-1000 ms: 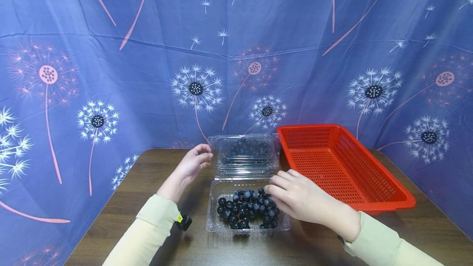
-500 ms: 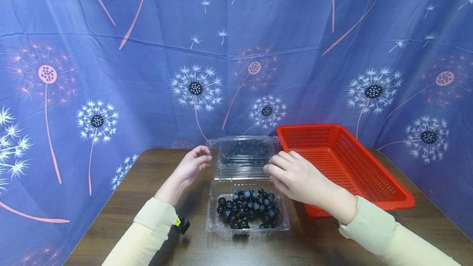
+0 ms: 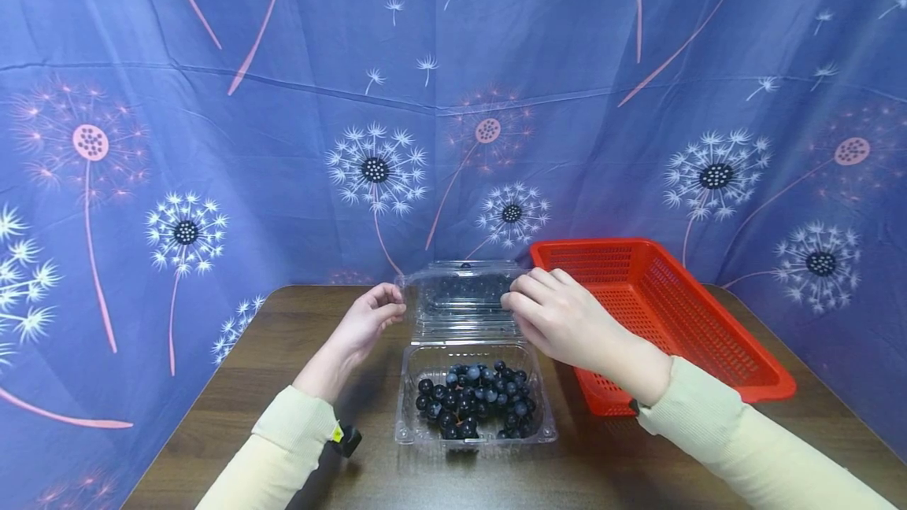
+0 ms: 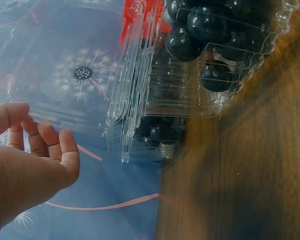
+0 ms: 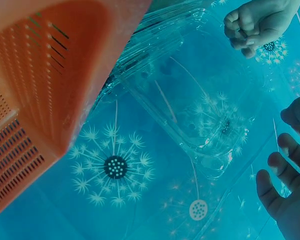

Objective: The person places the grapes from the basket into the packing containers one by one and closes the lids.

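Note:
A clear plastic clamshell box (image 3: 405, 408) stands on the table, its hinged lid (image 4: 50, 60) raised at the back. Dark grapes (image 3: 464, 400) lie in the base. My left hand (image 3: 372, 313) is at the lid's left edge; in the left wrist view thumb and forefinger meet at the lid's corner and pinch it. Over the box's right rear side is my right hand (image 3: 560, 317). The right wrist view shows its fingers (image 5: 285, 175) loosely bent and apart, with a gap to the lid's near corner.
Behind the raised lid, another clear box of dark grapes (image 4: 160, 132) shows through the plastic. A red perforated basket (image 3: 708, 337) stands at the right, partly behind the right hand. A blue dandelion-print cloth (image 3: 283, 164) hangs behind the wooden table (image 3: 269, 360).
My right hand has moved up and back from over the grapes to beside the lid. The lid has tipped slightly forward. My left hand has stayed almost in place.

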The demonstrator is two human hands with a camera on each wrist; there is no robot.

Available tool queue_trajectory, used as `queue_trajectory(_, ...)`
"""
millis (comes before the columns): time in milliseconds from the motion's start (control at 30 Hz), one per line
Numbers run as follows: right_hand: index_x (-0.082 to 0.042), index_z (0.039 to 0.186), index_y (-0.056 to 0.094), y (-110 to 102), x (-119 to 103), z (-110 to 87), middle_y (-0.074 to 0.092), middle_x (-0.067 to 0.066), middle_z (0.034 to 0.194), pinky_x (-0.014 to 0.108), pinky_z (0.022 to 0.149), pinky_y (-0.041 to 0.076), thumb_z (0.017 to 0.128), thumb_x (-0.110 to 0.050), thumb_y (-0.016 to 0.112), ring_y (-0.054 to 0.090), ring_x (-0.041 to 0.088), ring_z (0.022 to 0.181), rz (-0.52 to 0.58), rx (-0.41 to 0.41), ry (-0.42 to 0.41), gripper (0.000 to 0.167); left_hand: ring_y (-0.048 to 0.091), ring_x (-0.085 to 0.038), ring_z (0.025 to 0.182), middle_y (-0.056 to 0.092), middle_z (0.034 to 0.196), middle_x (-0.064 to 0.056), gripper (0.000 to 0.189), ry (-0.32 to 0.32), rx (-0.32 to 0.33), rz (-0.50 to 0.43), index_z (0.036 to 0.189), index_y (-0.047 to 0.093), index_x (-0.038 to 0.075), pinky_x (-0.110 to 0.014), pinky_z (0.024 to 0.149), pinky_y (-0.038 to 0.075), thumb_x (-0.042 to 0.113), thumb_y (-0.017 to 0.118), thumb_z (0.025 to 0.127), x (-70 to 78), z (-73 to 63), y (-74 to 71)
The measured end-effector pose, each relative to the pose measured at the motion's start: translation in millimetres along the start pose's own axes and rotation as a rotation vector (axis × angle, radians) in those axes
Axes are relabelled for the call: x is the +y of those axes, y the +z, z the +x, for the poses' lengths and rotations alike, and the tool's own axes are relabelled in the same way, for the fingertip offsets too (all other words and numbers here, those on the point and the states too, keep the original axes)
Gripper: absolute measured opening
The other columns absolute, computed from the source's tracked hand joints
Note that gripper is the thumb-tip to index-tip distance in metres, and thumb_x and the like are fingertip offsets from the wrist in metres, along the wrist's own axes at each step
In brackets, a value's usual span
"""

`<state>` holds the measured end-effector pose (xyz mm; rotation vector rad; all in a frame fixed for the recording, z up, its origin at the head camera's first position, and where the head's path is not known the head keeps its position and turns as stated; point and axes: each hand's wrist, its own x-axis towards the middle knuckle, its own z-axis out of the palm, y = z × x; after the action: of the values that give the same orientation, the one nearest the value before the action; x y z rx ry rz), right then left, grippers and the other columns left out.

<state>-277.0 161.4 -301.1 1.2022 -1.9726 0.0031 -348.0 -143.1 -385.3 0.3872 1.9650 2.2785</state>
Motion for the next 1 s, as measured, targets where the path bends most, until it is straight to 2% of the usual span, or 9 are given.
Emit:
queue_trajectory(300,-0.010,0.099,0.062,2.8,6.6,7.0,0.061,0.004,0.092,0.032,0.060,0.041,0.078,-0.007,0.063,0.054,0.023,0.083,-0.027,-0.025,0.022,0.021,0.051,-0.009,0.078,0.050,0.081,0.004,0.022,0.009,-0.001,0.012,0.084,0.051,0.014,-0.023,0.077,0.043,-0.008,0.052,0.084,1.5,-5.1,2.3)
queue_trajectory(600,-0.009,0.104,0.062,9.2,16.3,13.8,0.060,0.004,0.094,0.032,0.061,0.041,0.079,-0.005,0.061,0.054,0.022,0.083,-0.027,-0.034,0.041,0.025,0.050,-0.008,0.077,0.050,0.079,0.005,0.022,0.038,-0.009,0.013,0.083,0.051,0.013,-0.023,0.076,0.043,-0.008,0.053,0.083,0.1,-8.5,1.1)
queue_trajectory(1000,-0.008,0.101,0.061,17.5,20.2,15.2,0.060,0.004,0.088,0.029,0.057,0.041,0.078,0.002,0.058,0.055,0.020,0.076,-0.036,-0.031,0.035,0.026,0.049,-0.008,0.076,0.050,0.079,0.005,0.022,0.032,0.001,0.029,0.081,0.051,0.014,-0.021,0.072,0.042,-0.008,0.053,0.081,0.4,-11.2,1.3)
